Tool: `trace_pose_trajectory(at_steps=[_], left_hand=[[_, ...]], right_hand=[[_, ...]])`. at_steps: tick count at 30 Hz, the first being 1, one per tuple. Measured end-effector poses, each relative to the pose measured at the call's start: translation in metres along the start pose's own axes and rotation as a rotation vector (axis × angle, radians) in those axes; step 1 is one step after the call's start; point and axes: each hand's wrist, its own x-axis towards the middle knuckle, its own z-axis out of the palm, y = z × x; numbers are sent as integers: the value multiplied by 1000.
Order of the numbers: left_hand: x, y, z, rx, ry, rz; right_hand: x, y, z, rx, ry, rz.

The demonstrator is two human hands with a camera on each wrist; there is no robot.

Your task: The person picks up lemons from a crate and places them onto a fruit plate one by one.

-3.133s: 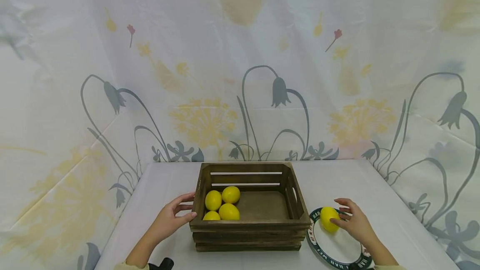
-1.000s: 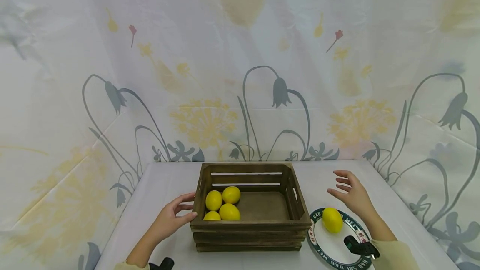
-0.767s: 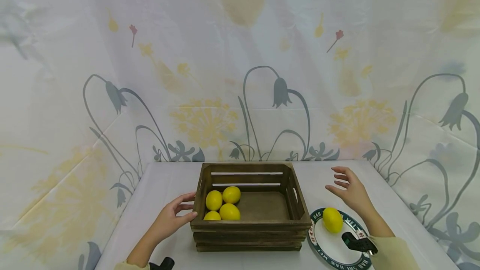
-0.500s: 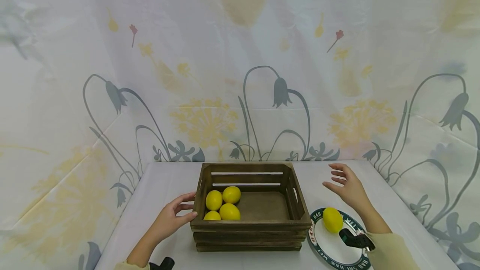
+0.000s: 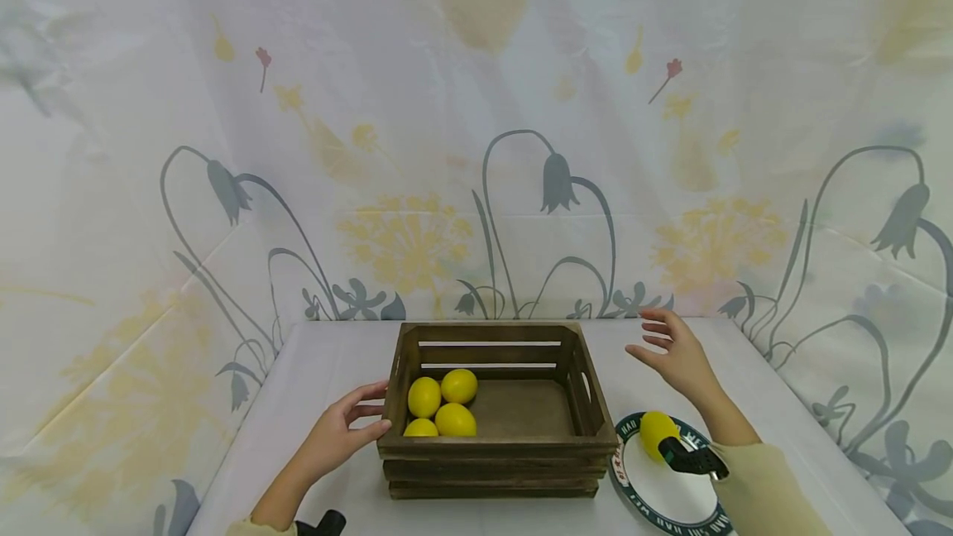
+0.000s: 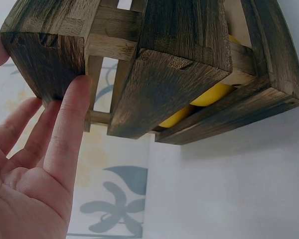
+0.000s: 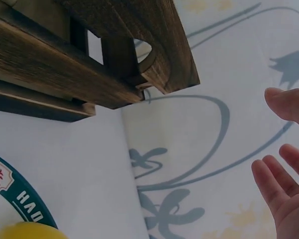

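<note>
The left grip (image 5: 338, 433), fingers apart, touches the crate (image 5: 495, 466) at left: press softly. The right grip (image 5: 676, 356), apart, holds nothing.

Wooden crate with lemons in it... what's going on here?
A person's left hand touches the left end of the wooden crate, and four lemons show inside it. The right hand hovers with nothing in it, to the right of the crate. A fifth lemon sits on the green-rimmed plate.

Lemon (image 5: 652, 430) on plate (image 5: 663, 490) partly masked by black device (image 5: 696, 460), front lemon (image 5: 421, 428) in crate (image 5: 495, 460) obscured below, left sleeve (image 5: 256, 528) cropped
</note>
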Motion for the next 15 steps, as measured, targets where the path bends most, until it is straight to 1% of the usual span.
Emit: trace_pose_trajectory(at_steps=[2,5,15], left_hand=[[0,-1,0,-1,-1,2],[0,-1,0,-4,-3,3],[0,0,0,-11,-3,1]], right_hand=[[2,-3,0,24,-10,-4],[4,-6,3,29,-11,-4],[15,-17,9,67,-20,-40]])
